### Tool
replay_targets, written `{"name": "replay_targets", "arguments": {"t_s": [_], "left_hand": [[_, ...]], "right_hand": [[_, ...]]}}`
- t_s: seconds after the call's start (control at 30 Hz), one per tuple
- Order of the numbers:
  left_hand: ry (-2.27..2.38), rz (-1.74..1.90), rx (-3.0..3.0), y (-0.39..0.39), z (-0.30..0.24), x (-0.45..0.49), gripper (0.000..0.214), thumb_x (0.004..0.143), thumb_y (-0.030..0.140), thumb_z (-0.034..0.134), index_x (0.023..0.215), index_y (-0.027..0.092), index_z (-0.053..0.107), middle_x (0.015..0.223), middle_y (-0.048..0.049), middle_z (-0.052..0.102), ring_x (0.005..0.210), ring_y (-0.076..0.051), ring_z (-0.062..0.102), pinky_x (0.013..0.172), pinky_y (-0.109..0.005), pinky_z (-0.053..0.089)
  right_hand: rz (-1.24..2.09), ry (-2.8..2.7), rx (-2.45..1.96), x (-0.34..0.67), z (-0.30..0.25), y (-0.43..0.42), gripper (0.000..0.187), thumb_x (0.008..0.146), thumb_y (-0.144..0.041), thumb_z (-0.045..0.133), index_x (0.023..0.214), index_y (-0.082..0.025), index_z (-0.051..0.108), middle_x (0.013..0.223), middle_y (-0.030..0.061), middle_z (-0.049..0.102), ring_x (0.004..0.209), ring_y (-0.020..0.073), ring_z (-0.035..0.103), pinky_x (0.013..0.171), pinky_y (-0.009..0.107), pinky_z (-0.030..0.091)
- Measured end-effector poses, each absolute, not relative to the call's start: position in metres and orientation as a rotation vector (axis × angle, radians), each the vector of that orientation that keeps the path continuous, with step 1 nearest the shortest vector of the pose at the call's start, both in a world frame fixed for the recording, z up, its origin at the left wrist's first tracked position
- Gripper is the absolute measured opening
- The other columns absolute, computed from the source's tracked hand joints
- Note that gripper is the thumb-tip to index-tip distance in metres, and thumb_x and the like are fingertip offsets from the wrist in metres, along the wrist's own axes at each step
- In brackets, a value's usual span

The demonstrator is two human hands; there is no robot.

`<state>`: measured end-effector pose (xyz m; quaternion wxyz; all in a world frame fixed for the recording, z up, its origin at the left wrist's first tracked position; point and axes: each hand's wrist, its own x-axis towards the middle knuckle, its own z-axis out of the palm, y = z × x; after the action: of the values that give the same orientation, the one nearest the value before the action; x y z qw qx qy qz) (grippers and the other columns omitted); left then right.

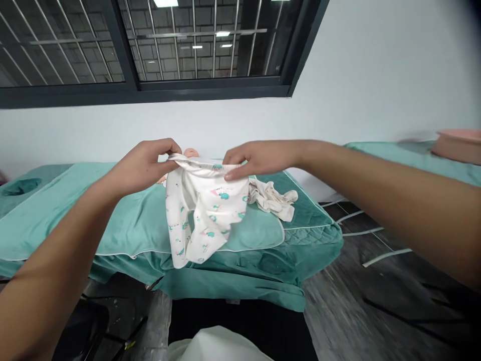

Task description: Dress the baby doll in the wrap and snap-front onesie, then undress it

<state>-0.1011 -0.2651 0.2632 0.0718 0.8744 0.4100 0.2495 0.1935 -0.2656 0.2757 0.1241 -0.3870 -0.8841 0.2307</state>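
A pair of white baby pants (pixel 214 210) with small green and pink prints hangs by its waistband in front of me, legs downward. My left hand (pixel 156 163) pinches the left end of the waistband between thumb and fingers. Over the right part of the same band, my right hand (pixel 255 158) is closed with its thumb on the near side. Behind the pants lies a baby doll (pixel 191 152), of which only a bit of the head and a small part at the left show. To the right rests a crumpled off-white cloth (pixel 273 198).
Green covers (pixel 128 235) drape the bed in front of me, against a white wall (pixel 240 120) with a barred window above. At right, a pink basin (pixel 458 145) stands on another green-covered bed. A black chair (pixel 86 321) is at lower left.
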Motion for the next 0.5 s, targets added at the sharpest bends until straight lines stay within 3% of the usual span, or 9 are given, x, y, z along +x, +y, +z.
{"name": "replay_targets", "arguments": {"t_s": [0.17, 0.37, 0.5], "left_hand": [[1.171, 0.639, 2.506, -0.267, 0.260, -0.106, 0.029, 0.087, 0.048, 0.054, 0.095, 0.022, 0.064, 0.100, -0.0026, 0.069, 0.093, -0.020, 0.062, 0.078, -0.027, 0.044], [1.114, -0.316, 2.515, -0.269, 0.234, -0.104, 0.027, 0.081, 0.049, 0.061, 0.077, 0.024, 0.070, 0.068, -0.0012, 0.065, 0.060, -0.018, 0.055, 0.058, -0.027, 0.033], [1.160, -0.215, 2.548, -0.274, 0.232, -0.098, 0.029, 0.072, 0.050, 0.070, 0.066, 0.023, 0.067, 0.060, -0.0016, 0.061, 0.058, -0.018, 0.053, 0.058, -0.029, 0.032]], "right_hand": [[0.486, -2.401, -1.177, 0.200, 0.258, -0.257, 0.047, 0.091, -0.066, 0.054, 0.081, -0.022, 0.068, 0.077, 0.0014, 0.063, 0.075, 0.0159, 0.056, 0.068, 0.030, 0.040], [0.581, -2.793, -1.429, 0.208, 0.223, -0.271, 0.047, 0.091, -0.061, 0.054, 0.067, -0.020, 0.057, 0.069, 0.0014, 0.058, 0.064, 0.0160, 0.050, 0.063, 0.030, 0.034], [0.301, -2.607, -1.223, 0.211, 0.244, -0.280, 0.043, 0.095, -0.057, 0.049, 0.077, -0.020, 0.061, 0.081, 0.0032, 0.062, 0.076, 0.0180, 0.054, 0.071, 0.030, 0.037]]}}
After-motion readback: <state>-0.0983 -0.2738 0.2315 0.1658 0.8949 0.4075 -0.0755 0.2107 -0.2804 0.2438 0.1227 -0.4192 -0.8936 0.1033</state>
